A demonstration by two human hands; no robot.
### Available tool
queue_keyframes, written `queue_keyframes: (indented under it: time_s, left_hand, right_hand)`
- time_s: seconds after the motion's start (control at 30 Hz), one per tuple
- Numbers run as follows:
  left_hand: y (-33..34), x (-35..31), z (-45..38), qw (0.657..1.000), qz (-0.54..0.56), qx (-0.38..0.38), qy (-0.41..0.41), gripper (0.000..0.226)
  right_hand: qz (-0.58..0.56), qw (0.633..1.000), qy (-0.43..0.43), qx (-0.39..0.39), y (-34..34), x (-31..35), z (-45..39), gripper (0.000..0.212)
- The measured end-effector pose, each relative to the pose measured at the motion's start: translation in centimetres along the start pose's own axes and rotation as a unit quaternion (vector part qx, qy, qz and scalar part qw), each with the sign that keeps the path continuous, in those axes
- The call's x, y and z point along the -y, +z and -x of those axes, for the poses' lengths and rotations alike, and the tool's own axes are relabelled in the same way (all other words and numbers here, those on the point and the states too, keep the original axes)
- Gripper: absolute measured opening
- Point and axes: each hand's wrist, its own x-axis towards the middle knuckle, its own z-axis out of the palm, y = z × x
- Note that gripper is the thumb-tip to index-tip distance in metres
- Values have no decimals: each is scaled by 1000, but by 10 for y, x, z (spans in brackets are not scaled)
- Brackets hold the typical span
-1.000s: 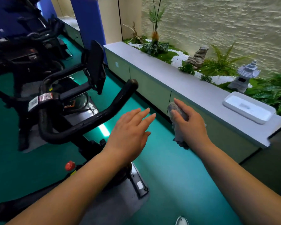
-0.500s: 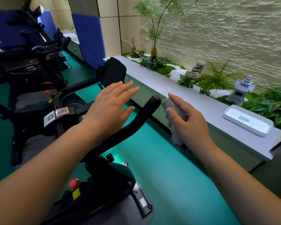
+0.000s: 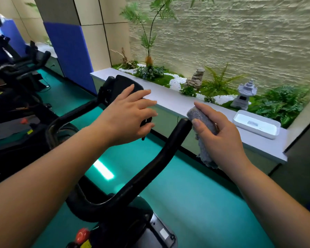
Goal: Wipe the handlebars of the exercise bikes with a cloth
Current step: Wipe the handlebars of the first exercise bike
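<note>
A black exercise bike stands in front of me. Its right handlebar [image 3: 150, 163] rises from the lower middle to a rounded tip near the centre right. My right hand [image 3: 220, 138] grips a bunched grey cloth [image 3: 201, 122], held just right of that tip; whether cloth and tip touch I cannot tell. My left hand [image 3: 127, 117] hovers with fingers straight and spread in front of the bike's black console [image 3: 118, 86], holding nothing. The left handlebar [image 3: 73, 114] runs dark behind my left forearm.
A long grey ledge [image 3: 170, 101] with a white tray [image 3: 256, 124] runs along the right, backed by plants, white pebbles and a stone lantern [image 3: 244, 94]. More black bikes [image 3: 13, 72] stand at the left. A red knob [image 3: 82, 236] sits low on the near bike. The floor is teal.
My view has closed in on the bike. My left hand moved up and forward to the console. My right hand brought the cloth up beside the right handlebar's tip.
</note>
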Motion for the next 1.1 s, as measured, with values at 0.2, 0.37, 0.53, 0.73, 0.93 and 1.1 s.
queue_keyframes:
  time_s: [0.2,0.37,0.53,0.73,0.93,1.1]
  left_hand:
    - [25,18,-1,994,63,-49,78,43]
    - [34,21,-4,983,86,-78,140,40]
    - [36,23,-9,978,89,-87,169,42]
    - [41,20,-10,977,90,-102,163,39]
    - [41,17,-11,979,90,-105,149,37]
    - [43,16,-9,978,94,-118,141,34]
  right_hand:
    - [17,993,41,-109,26,15,20,31]
    - [39,982,63,-173,49,25,37,29]
    - [75,968,87,-223,58,30,46,43]
    - [168,963,34,-208,56,22,20,39]
    - [156,974,-7,-163,73,2,37,41]
    - [186,964,-24,-186,59,9,6,40]
